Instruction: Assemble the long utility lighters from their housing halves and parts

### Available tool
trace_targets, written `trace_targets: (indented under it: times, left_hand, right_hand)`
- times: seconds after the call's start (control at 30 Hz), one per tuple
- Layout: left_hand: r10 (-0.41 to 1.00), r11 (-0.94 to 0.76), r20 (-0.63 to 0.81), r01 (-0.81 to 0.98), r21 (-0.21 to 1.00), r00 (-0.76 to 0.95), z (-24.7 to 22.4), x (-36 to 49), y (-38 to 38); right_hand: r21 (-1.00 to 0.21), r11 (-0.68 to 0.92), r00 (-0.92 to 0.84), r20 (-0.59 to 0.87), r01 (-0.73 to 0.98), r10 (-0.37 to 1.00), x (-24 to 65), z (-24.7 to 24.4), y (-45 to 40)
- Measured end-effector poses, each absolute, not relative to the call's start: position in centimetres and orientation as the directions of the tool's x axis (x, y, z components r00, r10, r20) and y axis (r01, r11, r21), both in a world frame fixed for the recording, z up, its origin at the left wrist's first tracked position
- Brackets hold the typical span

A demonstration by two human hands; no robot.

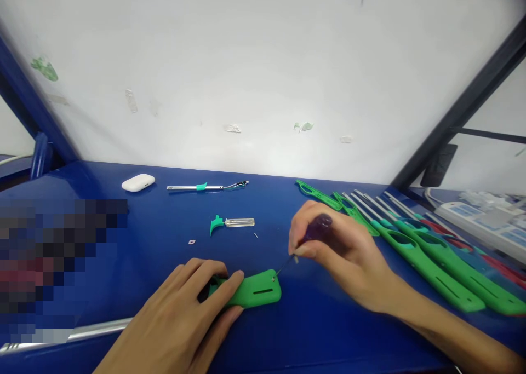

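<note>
My left hand [197, 303] is closed around a green lighter handle [258, 289], which lies flat on the blue table with its slotted end pointing right. In my right hand [341, 253] is a screwdriver [316, 229] with a dark purple handle, gripped between thumb and fingers. The screwdriver's thin shaft slants down to the left, and its tip meets a small screw spot near the handle's right end. Just beyond my left hand lie a clear fuel tube with a green trigger [234, 222], a tiny screw [256, 235] and a small pale piece [192, 242].
Several assembled green lighters [435, 270] and some red ones lie at the right. Behind them are loose green shell halves [318, 193]. A metal lighter barrel with wires [197, 187] and a white case [138, 183] sit at the back. A long metal tube [102, 329] lies front left.
</note>
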State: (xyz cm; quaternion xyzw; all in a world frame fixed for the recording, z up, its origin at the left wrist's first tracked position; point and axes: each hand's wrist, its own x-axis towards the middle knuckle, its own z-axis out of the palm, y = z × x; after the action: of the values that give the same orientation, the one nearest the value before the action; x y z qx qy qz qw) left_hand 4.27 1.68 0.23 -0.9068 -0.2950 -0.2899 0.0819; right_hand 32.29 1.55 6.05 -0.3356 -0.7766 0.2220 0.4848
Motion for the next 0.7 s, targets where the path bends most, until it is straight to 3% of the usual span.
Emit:
trace_targets:
  times: [0.13,0.33,0.5,0.6,0.7]
  left_hand:
    - [0.474,-0.819,0.565,0.574,0.001,0.676,0.2,4.4,1.8]
    - [0.472,-0.81,0.584,0.587,-0.008,0.66,0.2,4.5,1.7]
    - [0.476,-0.816,0.575,0.578,0.008,0.665,0.0,4.4,1.6]
    - [0.472,-0.811,0.588,0.585,-0.004,0.657,0.0,4.5,1.6]
    - [0.469,-0.813,0.576,0.582,-0.013,0.669,0.0,4.6,1.6]
  right_hand:
    - [-0.633,0.743,-0.262,0.696,0.215,0.669,31.5,5.5,2.2]
    - [-0.648,0.731,-0.347,0.649,0.214,0.677,31.3,6.3,2.2]
    - [-0.555,0.794,-0.327,0.724,0.247,0.607,31.3,6.5,1.7]
    - [-0.593,0.792,-0.407,0.695,0.142,0.593,31.1,6.6,1.7]
    - [-0.557,0.821,-0.332,0.757,0.123,0.563,31.0,6.5,1.9]
